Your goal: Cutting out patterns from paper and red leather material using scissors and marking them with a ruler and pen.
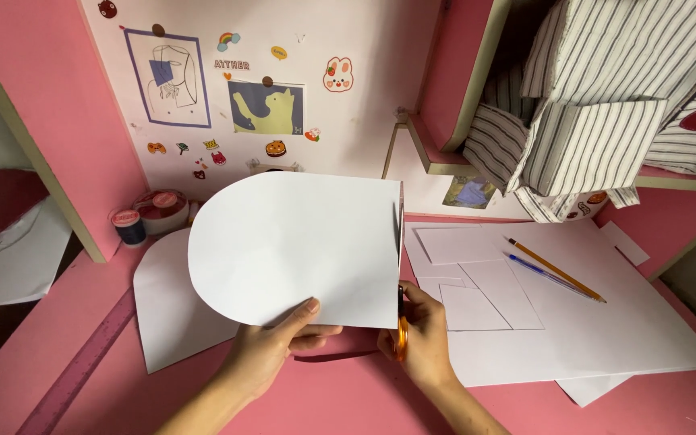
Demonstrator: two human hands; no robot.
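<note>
While the scissors (400,322) bite up along the right-hand edge of the white arch-shaped sheet (292,246), that sheet is held up off the pink tabletop (348,395), rounded end to the left, straight edge to the right. The curve looks finished and clean, so the shaping seems mostly done; what looks left is this last straight side, where the blades stand nearly upright along the edge with the tips near the top corner. The left hand (271,350) pinches the sheet's lower edge, thumb on top, grip closed on the paper. The right hand (424,342) is wrapped through the orange handles, grip closed on the scissors. Underneath lies a second arch-shaped piece (167,314), flat on the tabletop, seemingly already cut. To the right sit a big white sheet (606,330) with smaller rectangles (477,290) on it, plus a pencil (553,270) and a blue pen (541,272). A purple ruler (82,366) lies at left, tape rolls (151,213) behind.
</note>
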